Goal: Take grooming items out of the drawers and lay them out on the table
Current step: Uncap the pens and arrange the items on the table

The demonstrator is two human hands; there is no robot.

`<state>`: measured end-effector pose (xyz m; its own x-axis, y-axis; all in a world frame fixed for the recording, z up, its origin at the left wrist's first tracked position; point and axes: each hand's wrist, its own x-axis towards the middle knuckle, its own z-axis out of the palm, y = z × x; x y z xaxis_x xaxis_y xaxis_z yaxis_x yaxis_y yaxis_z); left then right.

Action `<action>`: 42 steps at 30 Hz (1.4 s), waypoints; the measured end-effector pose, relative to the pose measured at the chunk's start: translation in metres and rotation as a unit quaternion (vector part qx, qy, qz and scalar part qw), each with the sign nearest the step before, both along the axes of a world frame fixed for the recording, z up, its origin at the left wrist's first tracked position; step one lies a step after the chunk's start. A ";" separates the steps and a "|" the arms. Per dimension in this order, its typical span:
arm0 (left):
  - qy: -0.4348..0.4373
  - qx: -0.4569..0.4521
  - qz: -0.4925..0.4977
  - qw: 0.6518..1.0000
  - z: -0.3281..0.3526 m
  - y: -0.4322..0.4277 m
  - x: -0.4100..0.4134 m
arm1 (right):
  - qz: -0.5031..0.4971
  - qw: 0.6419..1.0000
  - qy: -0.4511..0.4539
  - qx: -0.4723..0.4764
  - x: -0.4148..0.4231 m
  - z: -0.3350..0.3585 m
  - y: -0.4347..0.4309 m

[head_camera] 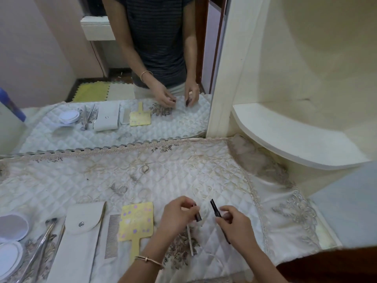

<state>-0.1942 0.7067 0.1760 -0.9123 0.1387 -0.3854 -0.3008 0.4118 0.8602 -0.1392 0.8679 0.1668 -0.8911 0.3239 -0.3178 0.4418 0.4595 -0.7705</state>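
left hand (pixel 179 213) lower centre, pinches a small dark cap (pixel 198 217) | right hand (pixel 234 225) just beside, grips a thin black stick (pixel 215 209), tip up, apart from the cap | silver rod (pixel 190 240) below left hand, cannot tell if held | lower left on desk (pixel 142 170): yellow dotted mirror (pixel 136 221), metal comb (pixel 112 235), white pouch (pixel 79 242) with flap snapped closed, cotton pads (pixel 12 227), metal tools (pixel 43 240)

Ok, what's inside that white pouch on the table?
That cannot be seen: the white pouch has its flap snapped closed. Only a thin metal tool shows along its right edge; whether it's tucked inside or lying beneath is unclear.
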 end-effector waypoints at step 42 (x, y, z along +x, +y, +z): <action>0.139 -0.429 -0.016 0.892 -0.075 -0.094 0.077 | 0.276 0.954 -0.022 0.114 -0.024 -0.031 -0.084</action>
